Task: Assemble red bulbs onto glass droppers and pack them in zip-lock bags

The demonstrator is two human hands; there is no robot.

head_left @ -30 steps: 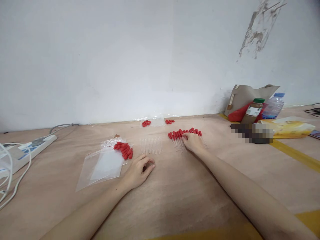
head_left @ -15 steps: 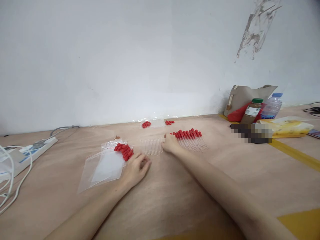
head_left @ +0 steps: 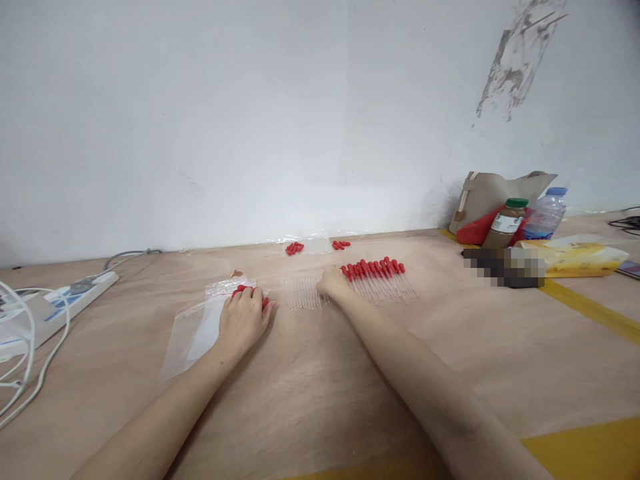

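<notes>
My left hand (head_left: 243, 319) lies palm down over a heap of red rubber bulbs (head_left: 242, 289), fingers stretched and slightly apart. The heap, mostly covered by the hand, rests on clear zip bags (head_left: 185, 337). My right hand (head_left: 334, 283) is closed at the right end of a row of thin clear tubes (head_left: 302, 293); its fingertips are hidden, so what they grip cannot be made out. Just right of it lies a row of clear droppers with red bulbs (head_left: 376, 270), side by side with their tips toward me.
Near the wall lie two small groups of red bulbs (head_left: 295, 249) by a clear bag (head_left: 316, 246). A power strip (head_left: 85, 300) with white cables is at left. At right stand a bag (head_left: 493, 190), a green-capped bottle (head_left: 507, 223), a water bottle (head_left: 546, 213) and a yellow tissue pack (head_left: 580, 257).
My left hand has moved left onto the heap of red bulbs, its fingers reaching forward. The right hand has shifted slightly left, over the end of the tube row.
</notes>
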